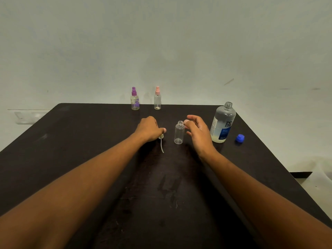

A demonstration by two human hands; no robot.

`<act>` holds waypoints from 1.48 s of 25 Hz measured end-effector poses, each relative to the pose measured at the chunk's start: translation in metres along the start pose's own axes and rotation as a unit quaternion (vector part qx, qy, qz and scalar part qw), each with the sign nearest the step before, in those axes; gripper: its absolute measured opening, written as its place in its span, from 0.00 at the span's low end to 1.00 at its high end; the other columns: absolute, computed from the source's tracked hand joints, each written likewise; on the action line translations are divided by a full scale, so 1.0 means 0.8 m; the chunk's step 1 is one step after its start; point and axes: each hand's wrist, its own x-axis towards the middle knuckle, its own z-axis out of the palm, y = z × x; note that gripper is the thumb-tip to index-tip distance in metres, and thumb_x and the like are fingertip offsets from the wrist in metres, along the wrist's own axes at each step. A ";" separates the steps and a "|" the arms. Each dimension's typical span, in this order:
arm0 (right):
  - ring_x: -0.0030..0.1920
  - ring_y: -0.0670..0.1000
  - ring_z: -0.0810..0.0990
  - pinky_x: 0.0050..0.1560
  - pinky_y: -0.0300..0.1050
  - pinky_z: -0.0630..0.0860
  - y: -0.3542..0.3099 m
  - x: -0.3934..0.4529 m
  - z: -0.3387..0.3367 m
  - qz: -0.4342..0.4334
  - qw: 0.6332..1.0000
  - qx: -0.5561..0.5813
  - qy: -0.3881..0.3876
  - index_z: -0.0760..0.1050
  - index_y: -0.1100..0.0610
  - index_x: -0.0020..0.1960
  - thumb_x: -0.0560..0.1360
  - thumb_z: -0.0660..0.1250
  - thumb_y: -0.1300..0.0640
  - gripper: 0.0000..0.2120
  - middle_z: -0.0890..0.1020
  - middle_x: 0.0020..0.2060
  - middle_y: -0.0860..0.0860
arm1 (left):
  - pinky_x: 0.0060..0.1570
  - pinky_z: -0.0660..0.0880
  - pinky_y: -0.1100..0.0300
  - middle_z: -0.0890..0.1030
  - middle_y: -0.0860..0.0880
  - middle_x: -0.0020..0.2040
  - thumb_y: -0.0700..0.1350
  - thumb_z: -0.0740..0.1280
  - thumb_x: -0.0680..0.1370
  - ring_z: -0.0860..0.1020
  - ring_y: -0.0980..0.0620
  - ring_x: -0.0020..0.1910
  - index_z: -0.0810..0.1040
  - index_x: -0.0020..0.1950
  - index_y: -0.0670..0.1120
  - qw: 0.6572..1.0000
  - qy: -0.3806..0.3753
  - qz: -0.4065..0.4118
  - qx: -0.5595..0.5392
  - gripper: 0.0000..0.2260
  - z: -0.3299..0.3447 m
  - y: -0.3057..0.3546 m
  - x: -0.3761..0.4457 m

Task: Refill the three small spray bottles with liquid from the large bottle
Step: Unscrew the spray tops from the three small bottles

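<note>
Head view shows my left hand (150,129) low on the bench (71,141), its fingers curled round the pale spray pump (161,136) I have off the open small bottle (179,133); the pump's dip tube (162,146) trails toward six o'clock, nearly flat on the dark top. My right hand (196,131) hovers at three o'clock of that bottle, fingers (191,118) loosely spread, thumb tip close by the threaded neck, gripping nothing.

That bottle stands upright at the centre, long axis vertical, mouth up. It looks empty, thin-walled and clear, so I judge it very light, easy to tip and a little slick; I would pinch it round the body just under the shoulder to steady it.

At two o'clock stands the large bottle (222,123), upright, uncapped, neck pointing up, only its lower part holding liquid. I expect it to be moderately heavy and squeezable, so I would take it round the labelled waist, not the neck. Its blue cap (240,138) lies just to its right.

At eleven and twelve o'clock, by the far edge, the purple-topped bottle (135,98) and the pink-topped bottle (157,98) stand upright with pumps on.
</note>
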 end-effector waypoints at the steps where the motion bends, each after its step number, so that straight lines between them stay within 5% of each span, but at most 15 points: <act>1: 0.62 0.47 0.80 0.69 0.55 0.75 -0.001 0.000 0.000 -0.002 1.000 0.000 0.002 0.74 0.48 0.68 0.79 0.65 0.46 0.19 0.81 0.58 0.44 | 0.49 0.82 0.50 0.84 0.46 0.41 0.53 0.74 0.76 0.84 0.48 0.43 0.83 0.46 0.42 1.000 -0.001 -0.002 -0.001 0.14 0.000 0.000 -0.001; 9: 0.65 0.48 0.78 0.69 0.54 0.74 -0.019 0.000 -0.003 -0.021 1.000 -0.004 0.012 0.72 0.48 0.69 0.80 0.64 0.45 0.19 0.79 0.63 0.46 | 0.52 0.82 0.48 0.85 0.42 0.47 0.54 0.73 0.78 0.81 0.48 0.43 0.81 0.50 0.40 1.000 -0.004 -0.012 -0.005 0.16 -0.005 0.000 -0.006; 16: 0.62 0.47 0.73 0.50 0.35 0.69 -0.101 0.033 0.003 -0.085 0.995 -0.045 0.033 0.66 0.52 0.76 0.81 0.65 0.44 0.26 0.74 0.69 0.50 | 0.57 0.76 0.53 0.79 0.45 0.63 0.58 0.69 0.79 0.79 0.46 0.58 0.73 0.69 0.44 0.997 0.077 0.021 -0.024 0.25 -0.063 -0.002 -0.011; 23: 0.64 0.52 0.75 0.59 0.45 0.70 -0.154 0.123 0.039 -0.093 0.990 -0.106 -0.011 0.66 0.53 0.76 0.78 0.69 0.39 0.33 0.75 0.69 0.54 | 0.63 0.77 0.50 0.78 0.43 0.67 0.57 0.68 0.80 0.79 0.43 0.62 0.70 0.74 0.46 0.993 0.099 0.066 -0.021 0.26 -0.094 -0.009 0.027; 31: 0.70 0.59 0.74 0.69 0.53 0.74 -0.084 0.249 0.105 -0.034 0.981 -0.183 -0.059 0.66 0.56 0.76 0.72 0.77 0.42 0.39 0.73 0.72 0.56 | 0.62 0.77 0.52 0.78 0.44 0.67 0.53 0.70 0.80 0.80 0.45 0.61 0.70 0.73 0.48 0.990 0.101 0.095 -0.007 0.24 -0.068 -0.033 0.122; 37: 0.55 0.59 0.83 0.58 0.56 0.80 -0.029 0.314 0.129 -0.019 0.969 -0.225 -0.106 0.80 0.63 0.59 0.68 0.82 0.49 0.27 0.83 0.56 0.60 | 0.58 0.79 0.54 0.80 0.47 0.58 0.51 0.70 0.79 0.80 0.48 0.53 0.72 0.71 0.48 0.989 0.090 0.122 -0.005 0.22 -0.043 -0.064 0.174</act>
